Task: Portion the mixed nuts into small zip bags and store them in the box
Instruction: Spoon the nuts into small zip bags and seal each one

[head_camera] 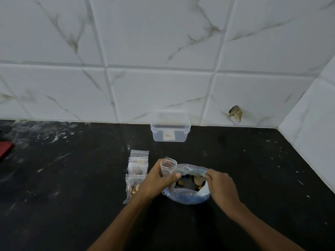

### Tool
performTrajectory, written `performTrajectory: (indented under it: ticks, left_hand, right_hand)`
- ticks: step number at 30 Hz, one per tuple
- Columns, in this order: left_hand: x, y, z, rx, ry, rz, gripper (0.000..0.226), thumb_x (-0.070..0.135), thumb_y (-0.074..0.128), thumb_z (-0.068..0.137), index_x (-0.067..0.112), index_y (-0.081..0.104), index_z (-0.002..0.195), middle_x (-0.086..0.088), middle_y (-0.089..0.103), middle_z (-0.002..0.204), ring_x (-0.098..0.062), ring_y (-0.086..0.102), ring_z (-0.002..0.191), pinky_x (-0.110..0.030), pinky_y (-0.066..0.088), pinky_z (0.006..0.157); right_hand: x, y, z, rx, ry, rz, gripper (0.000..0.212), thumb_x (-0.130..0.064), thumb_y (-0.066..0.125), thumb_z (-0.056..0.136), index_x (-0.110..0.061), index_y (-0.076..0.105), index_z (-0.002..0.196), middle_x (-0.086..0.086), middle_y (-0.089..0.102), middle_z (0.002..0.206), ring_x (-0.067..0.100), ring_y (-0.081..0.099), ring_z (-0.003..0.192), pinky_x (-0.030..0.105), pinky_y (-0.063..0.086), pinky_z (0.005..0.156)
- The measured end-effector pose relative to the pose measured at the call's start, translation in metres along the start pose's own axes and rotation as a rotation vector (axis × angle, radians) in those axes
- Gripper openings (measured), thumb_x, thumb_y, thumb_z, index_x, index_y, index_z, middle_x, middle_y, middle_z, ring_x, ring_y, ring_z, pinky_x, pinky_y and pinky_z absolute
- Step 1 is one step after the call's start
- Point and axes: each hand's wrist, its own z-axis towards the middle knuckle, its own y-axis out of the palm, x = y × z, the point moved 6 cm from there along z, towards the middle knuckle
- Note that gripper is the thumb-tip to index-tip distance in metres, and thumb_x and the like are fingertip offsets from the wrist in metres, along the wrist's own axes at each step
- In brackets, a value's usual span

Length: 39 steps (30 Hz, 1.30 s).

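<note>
Plastic bags (137, 171) of nuts lie filled beside you, the box (170, 130) is empty, your left hand (159, 180) grips an empty bag (169, 167), and your right hand (220, 185) pinches the big bag's (188, 196) rim.

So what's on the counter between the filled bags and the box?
Nothing: head view shows bare black counter from the filled bags back to the box.
</note>
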Motion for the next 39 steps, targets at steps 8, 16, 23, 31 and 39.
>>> performTrajectory:
  ticks: [8,16,23,31,39]
  left_hand:
    - [-0.002,0.005,0.003,-0.030,0.006,-0.002,0.041,0.033,0.075,0.081,0.029,0.053,0.116,0.005,0.065,0.111,-0.008,0.067,0.100,-0.029,0.057,0.084]
    - [-0.007,0.004,0.001,-0.017,-0.002,-0.013,0.040,0.030,0.076,0.083,0.029,0.054,0.117,0.005,0.065,0.111,-0.010,0.067,0.101,-0.026,0.056,0.079]
    - [-0.007,0.005,-0.001,0.001,-0.010,0.006,0.036,0.031,0.076,0.082,0.031,0.056,0.112,0.008,0.068,0.105,-0.004,0.068,0.096,-0.024,0.055,0.077]
    - [-0.011,0.001,-0.004,-0.001,-0.024,-0.013,0.042,0.039,0.076,0.080,0.034,0.054,0.116,0.008,0.066,0.113,-0.008,0.066,0.103,-0.034,0.058,0.087]
    - [0.006,-0.005,-0.006,0.061,0.026,-0.008,0.039,0.037,0.076,0.080,0.032,0.056,0.114,0.007,0.068,0.107,-0.002,0.066,0.098,-0.023,0.055,0.078]
  right_hand:
    - [-0.022,0.033,0.005,-0.067,0.079,0.425,0.017,-0.012,0.053,0.096,-0.018,0.068,0.089,-0.004,0.066,0.080,0.008,0.065,0.068,0.023,0.056,0.061]
    - [-0.024,0.052,0.011,-0.375,0.293,0.614,0.021,-0.014,0.048,0.099,-0.018,0.068,0.092,0.004,0.068,0.085,0.011,0.061,0.068,0.021,0.047,0.057]
    - [-0.022,0.058,0.010,-0.465,0.616,0.917,0.018,-0.007,0.050,0.096,-0.010,0.068,0.096,0.008,0.068,0.078,0.008,0.049,0.053,0.020,0.039,0.046]
    - [-0.007,0.039,0.001,-0.411,0.739,1.080,0.014,-0.003,0.053,0.095,-0.005,0.065,0.100,0.011,0.066,0.081,0.010,0.053,0.057,0.019,0.043,0.048]
    - [0.001,-0.010,0.000,-0.396,0.622,1.124,0.016,-0.005,0.052,0.096,-0.004,0.066,0.106,0.011,0.069,0.086,0.009,0.052,0.059,0.019,0.044,0.049]
